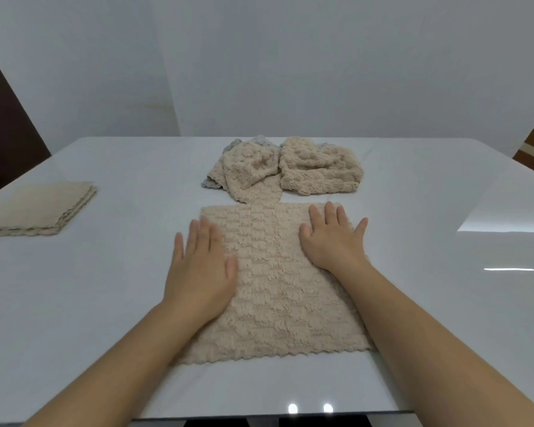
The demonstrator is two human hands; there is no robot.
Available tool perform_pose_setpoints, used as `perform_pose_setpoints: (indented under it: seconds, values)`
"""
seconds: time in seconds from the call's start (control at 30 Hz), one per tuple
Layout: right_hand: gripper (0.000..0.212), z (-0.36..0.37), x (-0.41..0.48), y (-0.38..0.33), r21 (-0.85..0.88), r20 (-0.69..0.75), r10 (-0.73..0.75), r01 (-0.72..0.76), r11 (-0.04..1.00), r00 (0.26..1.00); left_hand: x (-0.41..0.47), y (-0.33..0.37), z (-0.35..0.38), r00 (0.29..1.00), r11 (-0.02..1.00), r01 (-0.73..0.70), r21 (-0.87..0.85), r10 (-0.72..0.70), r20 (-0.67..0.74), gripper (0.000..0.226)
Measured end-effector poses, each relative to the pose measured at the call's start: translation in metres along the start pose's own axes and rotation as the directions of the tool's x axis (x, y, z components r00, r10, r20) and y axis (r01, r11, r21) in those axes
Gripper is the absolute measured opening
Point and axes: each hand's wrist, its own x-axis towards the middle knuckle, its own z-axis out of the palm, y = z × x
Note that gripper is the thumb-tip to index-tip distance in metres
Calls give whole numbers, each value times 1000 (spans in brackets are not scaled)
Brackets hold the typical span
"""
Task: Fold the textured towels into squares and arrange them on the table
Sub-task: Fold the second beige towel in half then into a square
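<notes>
Both hands, left hand (202, 266) and right hand (332, 237), lie flat with fingers straight on a beige towel (278, 291) spread at centre frame on the white bench (105, 318). A folded stack (37, 209) sits at left; an unfolded heap (287, 169), apparently including grey pieces, lies above centre.
</notes>
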Motion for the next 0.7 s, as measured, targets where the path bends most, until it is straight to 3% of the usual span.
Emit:
perform_pose_setpoints:
  seconds: [0.1,0.17,0.27,0.37,0.47,0.57,0.7]
  values:
    - [61,0,-1,0,-3,12,-8,8,1000,1000,-17,17,3,986,984,-160,-74,163,32,79]
    - [60,-2,-2,0,-5,24,-5,5,1000,1000,-19,19,9,985,984,-165,-73,168,45,86]
    - [59,-12,-15,-6,43,-19,-39,40,998,999,-18,17,13,986,987,-150,-51,153,65,78]
    - [58,-14,-47,-26,47,-69,-199,202,978,978,-17,18,13,985,986,-161,-37,163,62,77]
    - [58,0,-79,-37,35,21,-338,337,941,941,-17,17,13,986,987,-158,-30,159,56,77]
    - [57,4,-84,-24,31,47,-340,338,940,939,-18,16,13,984,986,-161,-42,163,66,84]
    - [56,-5,-88,7,37,26,-286,285,958,958,-22,9,11,982,985,-171,-36,173,77,72]
